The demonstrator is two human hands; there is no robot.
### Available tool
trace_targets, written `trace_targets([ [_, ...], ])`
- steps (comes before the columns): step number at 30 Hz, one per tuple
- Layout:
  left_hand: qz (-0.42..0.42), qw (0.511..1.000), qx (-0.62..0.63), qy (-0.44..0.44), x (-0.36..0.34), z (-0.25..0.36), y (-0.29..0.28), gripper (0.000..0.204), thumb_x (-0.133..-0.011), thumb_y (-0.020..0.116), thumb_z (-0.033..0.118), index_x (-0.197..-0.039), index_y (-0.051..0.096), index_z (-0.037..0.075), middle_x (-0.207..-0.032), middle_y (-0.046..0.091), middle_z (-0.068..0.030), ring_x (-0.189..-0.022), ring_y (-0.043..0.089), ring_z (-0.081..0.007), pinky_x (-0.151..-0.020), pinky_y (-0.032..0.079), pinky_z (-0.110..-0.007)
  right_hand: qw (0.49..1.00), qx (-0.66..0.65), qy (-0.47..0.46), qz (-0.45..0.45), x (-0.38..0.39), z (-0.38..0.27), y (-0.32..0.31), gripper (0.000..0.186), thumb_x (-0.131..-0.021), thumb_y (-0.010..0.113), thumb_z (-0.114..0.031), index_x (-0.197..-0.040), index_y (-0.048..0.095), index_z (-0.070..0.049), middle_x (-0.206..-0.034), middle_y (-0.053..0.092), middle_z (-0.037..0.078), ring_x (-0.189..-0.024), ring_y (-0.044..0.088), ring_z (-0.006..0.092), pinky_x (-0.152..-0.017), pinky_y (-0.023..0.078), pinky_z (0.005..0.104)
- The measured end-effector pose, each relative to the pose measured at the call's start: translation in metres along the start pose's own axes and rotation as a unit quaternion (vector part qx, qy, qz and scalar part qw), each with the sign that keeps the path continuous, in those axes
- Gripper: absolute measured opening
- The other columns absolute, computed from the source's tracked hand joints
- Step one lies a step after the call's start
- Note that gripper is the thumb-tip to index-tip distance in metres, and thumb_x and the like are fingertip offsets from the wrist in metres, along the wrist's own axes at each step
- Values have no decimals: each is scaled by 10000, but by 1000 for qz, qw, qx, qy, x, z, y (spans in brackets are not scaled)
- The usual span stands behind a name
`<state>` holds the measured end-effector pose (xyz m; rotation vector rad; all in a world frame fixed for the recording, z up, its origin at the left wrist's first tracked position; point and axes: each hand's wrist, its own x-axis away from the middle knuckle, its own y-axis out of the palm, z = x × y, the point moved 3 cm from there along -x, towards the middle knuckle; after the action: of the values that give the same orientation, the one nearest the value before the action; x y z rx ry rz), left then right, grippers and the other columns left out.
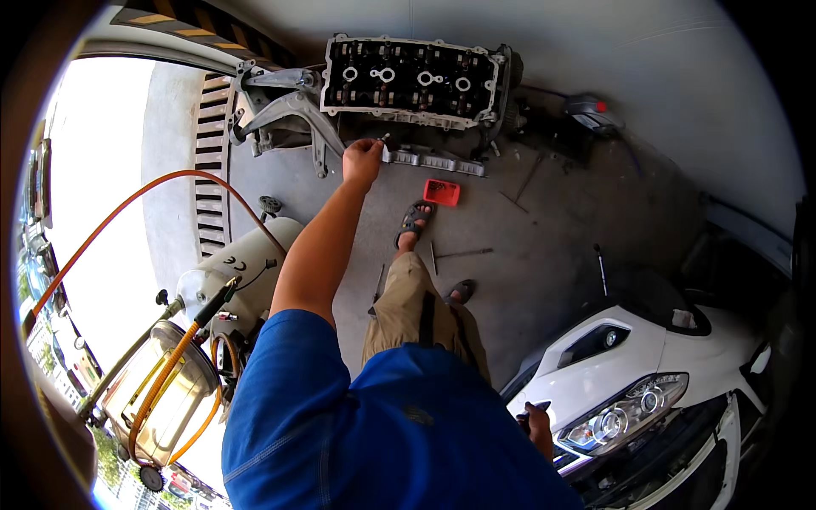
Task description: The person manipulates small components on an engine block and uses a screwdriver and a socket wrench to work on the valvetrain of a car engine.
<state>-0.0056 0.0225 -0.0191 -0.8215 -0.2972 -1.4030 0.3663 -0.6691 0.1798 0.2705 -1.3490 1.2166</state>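
My left hand [362, 160] is reached forward beside an engine cylinder head [410, 115], pinching a small metal piece [385, 138] whose exact kind I cannot make out. An aluminium suspension arm [306, 117] lies to that hand's left, and a long silver metal part [442, 163] lies to its right. A red tray [442, 192] with small dark parts sits on the floor below them. My right hand [536, 429] is down at my side, fingers curled on a dark object in front of the white car bumper; that object is partly hidden.
An air compressor tank [238, 263] with hoses stands left. A white car front bumper [637, 344] with a headlight [629, 410] lies lower right. Long tools [463, 252] lie on the floor near my feet. A container with red cap [593, 115] is by the wall.
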Motion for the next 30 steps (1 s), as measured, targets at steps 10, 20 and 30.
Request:
trace_targets([
  [10,111,949,-264,134,-144,75,-7,270,-819,631,396,-960,726,188,-932,706,-103,-906,662,-312,-764,518,-421,998,-27,29,43,68,-26,46,320,-922,559,-306,-1064,506,-24,-665,577,146,-427,465,204,-415,416,321],
  [20,39,869,-486,87,-210,94,18,291,-849,596,381,-984,729,160,-1056,695,-102,-1009,656,-297,-828,518,-404,996,-38,76,41,93,-3,67,355,-949,541,-304,-1179,464,-45,-712,603,171,-439,473,210,-423,427,332],
  [30,53,898,-431,73,-196,94,16,332,-824,601,388,-1011,716,139,-1072,685,-124,-1034,643,-313,-854,513,-414,993,-50,92,53,100,12,68,395,-928,571,-303,-1218,468,-56,-746,642,179,-468,514,216,-429,434,332],
])
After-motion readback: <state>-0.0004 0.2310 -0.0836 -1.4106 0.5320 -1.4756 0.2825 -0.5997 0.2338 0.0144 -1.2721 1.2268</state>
